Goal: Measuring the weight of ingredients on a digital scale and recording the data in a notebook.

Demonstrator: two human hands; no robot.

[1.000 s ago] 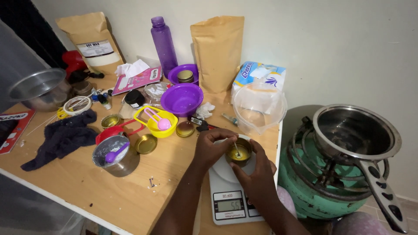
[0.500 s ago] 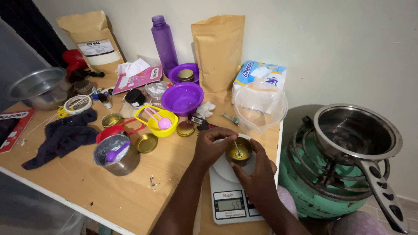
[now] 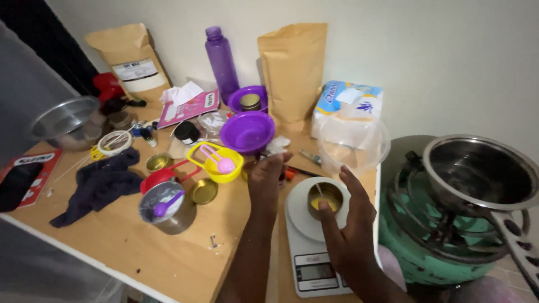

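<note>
Now my reference is the small gold tin [image 3: 325,200], sitting on the round platform of the white kitchen scale [image 3: 312,235], with yellowish wax in it and a thin wick stick standing up from the middle. A second ago both hands were closed in over this tin, the left pinching at the wick. My left hand [image 3: 268,178] has since lifted off to the tin's left, fingers loosely gathered and holding nothing that I can make out. My right hand [image 3: 350,220] has opened too; it cups the tin's near-right side with spread fingers, one fingertip at the rim, not gripping. I read that as the wick being set and released, the tin standing on its own.

Just beyond the tin is a clear plastic bowl [image 3: 353,147], and behind that a pack of tissue [image 3: 347,101]. Left of the tin lie a yellow measuring cup [image 3: 215,163] with a pink scoop, a purple bowl [image 3: 247,131] and a steel cup [image 3: 168,205] with a purple spoon. Right of the tin, a steel pot [image 3: 484,175] sits on a green gas burner [image 3: 432,247].
</note>
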